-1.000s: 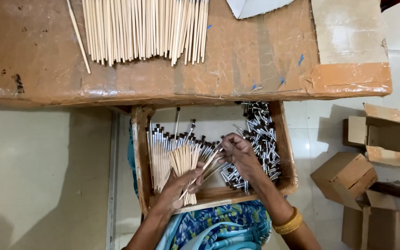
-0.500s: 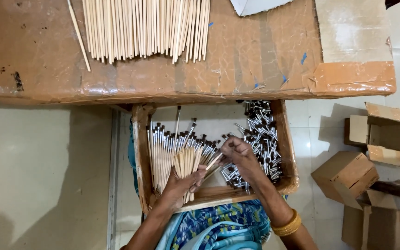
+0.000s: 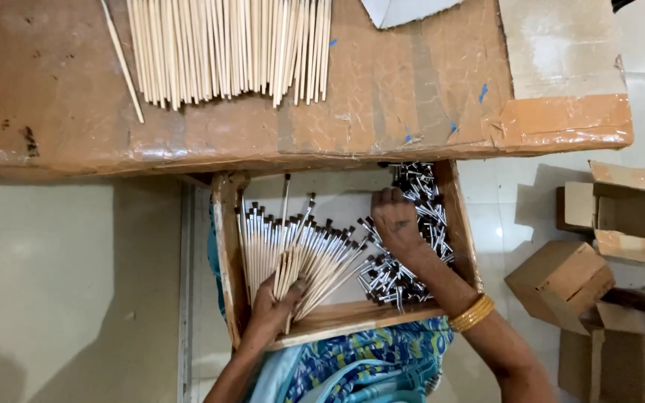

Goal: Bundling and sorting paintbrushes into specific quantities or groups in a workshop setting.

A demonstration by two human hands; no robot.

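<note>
Your left hand (image 3: 274, 310) is closed around a fanned bunch of brushes (image 3: 304, 250), grip clamped on the bare wooden handle ends near the tray's (image 3: 227, 254) front edge. The dark-tipped ends splay away from you, up and to the right, and one brush stands out longer than the rest. The bunch rests inside the tray, on its left half.

Your right hand (image 3: 396, 220) lies palm down on the heap of ferrules (image 3: 412, 246) in the tray's right half. Fingers are curled loosely into the pile; can't tell whether that grip is pinching anything, the fingertips are hidden. A gold bangle (image 3: 472, 312) sits on that wrist.

The tray sits on your lap, over a blue patterned cloth (image 3: 360, 369), just under the edge of the cardboard-covered counter (image 3: 412, 89). On the counter lies a row of plain sticks (image 3: 225, 48), with one stick (image 3: 122, 63) apart at its left. Cardboard boxes (image 3: 561, 280) sit on the floor to your right.
</note>
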